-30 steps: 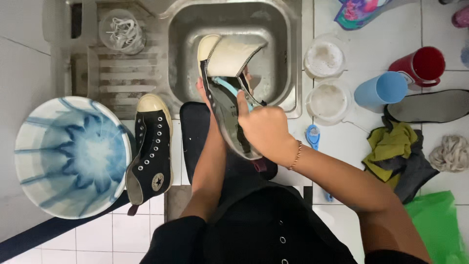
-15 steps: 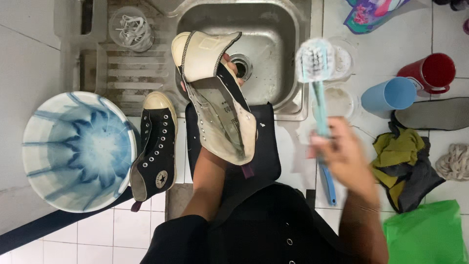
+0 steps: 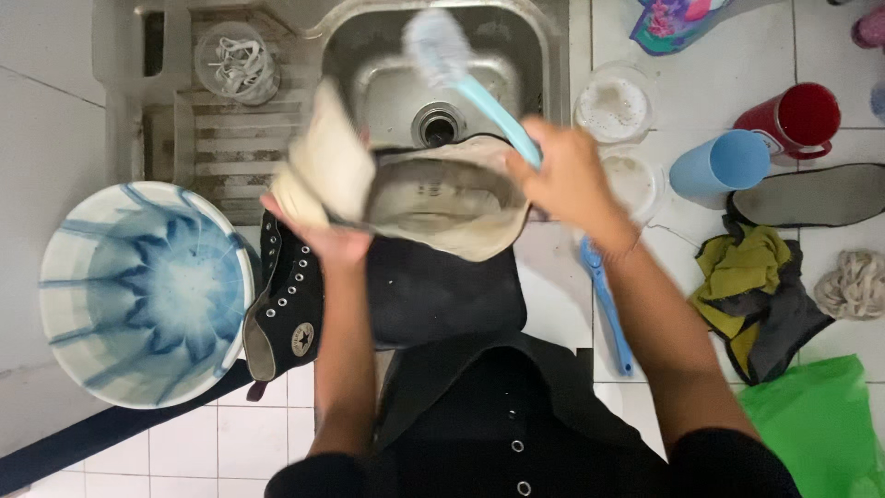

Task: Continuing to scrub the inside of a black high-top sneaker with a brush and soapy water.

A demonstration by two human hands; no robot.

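My left hand (image 3: pixel 327 242) grips a high-top sneaker (image 3: pixel 433 198) turned on its side over the steel sink (image 3: pixel 369 55), its pale lining and tongue facing up. My right hand (image 3: pixel 567 180) holds a light blue brush (image 3: pixel 461 69) by its handle, the blurred bristle head raised above the sink basin near the drain. A second black high-top sneaker (image 3: pixel 286 304) stands on the counter just left of my left forearm.
A blue-and-white bucket (image 3: pixel 138 290) sits at the left. A container of white laces (image 3: pixel 235 60) rests on the drainboard. At the right are two clear bowls (image 3: pixel 613 106), blue (image 3: pixel 719 164) and red (image 3: pixel 788 120) cups, an insole (image 3: pixel 811 195), rags (image 3: pixel 747 286), another blue brush (image 3: pixel 608 304), a green bag (image 3: pixel 820 433).
My right hand swung the brush from the right side of the counter back over the sink. My left hand turned the sneaker from upright to lying sideways with its opening up.
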